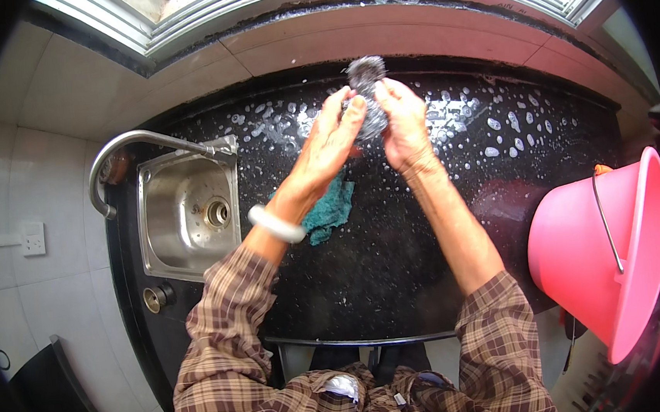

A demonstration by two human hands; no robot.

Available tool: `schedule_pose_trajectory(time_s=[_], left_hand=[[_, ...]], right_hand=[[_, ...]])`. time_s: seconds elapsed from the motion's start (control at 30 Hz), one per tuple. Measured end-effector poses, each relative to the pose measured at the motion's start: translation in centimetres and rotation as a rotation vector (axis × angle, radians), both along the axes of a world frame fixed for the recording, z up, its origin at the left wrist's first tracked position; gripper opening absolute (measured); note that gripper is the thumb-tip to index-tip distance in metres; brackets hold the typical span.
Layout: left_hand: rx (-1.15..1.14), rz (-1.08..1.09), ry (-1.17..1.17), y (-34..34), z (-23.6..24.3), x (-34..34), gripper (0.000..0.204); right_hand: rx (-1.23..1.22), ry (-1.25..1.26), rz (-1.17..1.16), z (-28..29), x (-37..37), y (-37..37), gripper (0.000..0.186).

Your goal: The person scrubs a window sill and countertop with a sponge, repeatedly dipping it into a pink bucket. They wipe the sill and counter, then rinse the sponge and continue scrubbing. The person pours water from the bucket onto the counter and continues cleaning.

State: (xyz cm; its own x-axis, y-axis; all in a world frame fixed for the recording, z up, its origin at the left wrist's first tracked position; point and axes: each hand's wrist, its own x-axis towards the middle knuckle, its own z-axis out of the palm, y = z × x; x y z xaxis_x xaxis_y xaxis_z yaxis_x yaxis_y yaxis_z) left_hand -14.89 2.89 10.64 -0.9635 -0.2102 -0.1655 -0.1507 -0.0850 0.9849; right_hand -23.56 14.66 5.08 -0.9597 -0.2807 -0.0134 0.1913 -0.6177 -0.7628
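In the upper middle, my left hand [334,136] and my right hand [403,127] are raised over the wet black counter [397,270], their fingers closed round a silvery-grey steel wool scourer [366,75]. Its darker top shows above my fingertips, and a blurred silvery part shows between my hands. A crumpled teal cloth [329,210] lies on the counter below my hands, partly behind my left forearm. Soapy droplets and puddles are spread over the back of the counter.
A steel sink [173,210] with a curved tap [138,136] is at the left, with a small metal fitting [156,297] below it. A large pink bucket [573,245] with a handle stands at the right. A tiled wall [294,42] and window sill run along the back.
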Motion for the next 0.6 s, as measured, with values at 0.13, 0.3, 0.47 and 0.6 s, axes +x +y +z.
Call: schedule_pose_trajectory(time_s=[0.13,0.3,0.47,0.6], left_hand=[[0.531,0.279,-0.21,1.4,-2.2,-2.0,0.028],[-0.294,0.568,0.348,-6.0,-2.7,-3.8,0.015],[-1.424,0.772,0.799,-14.1,-1.0,-7.7,0.03],[-1.784,0.56,0.987,-16.7,0.5,-10.7,0.038]], right_hand=[[0.797,0.619,-0.223,-0.2,-0.5,1.1,0.023],[1.701,0.919,-0.416,-4.7,-4.0,11.3,0.031],[1.831,0.959,-0.442,-8.8,-3.4,14.5,0.036],[1.87,0.922,-0.441,-8.9,-3.2,14.0,0.035]])
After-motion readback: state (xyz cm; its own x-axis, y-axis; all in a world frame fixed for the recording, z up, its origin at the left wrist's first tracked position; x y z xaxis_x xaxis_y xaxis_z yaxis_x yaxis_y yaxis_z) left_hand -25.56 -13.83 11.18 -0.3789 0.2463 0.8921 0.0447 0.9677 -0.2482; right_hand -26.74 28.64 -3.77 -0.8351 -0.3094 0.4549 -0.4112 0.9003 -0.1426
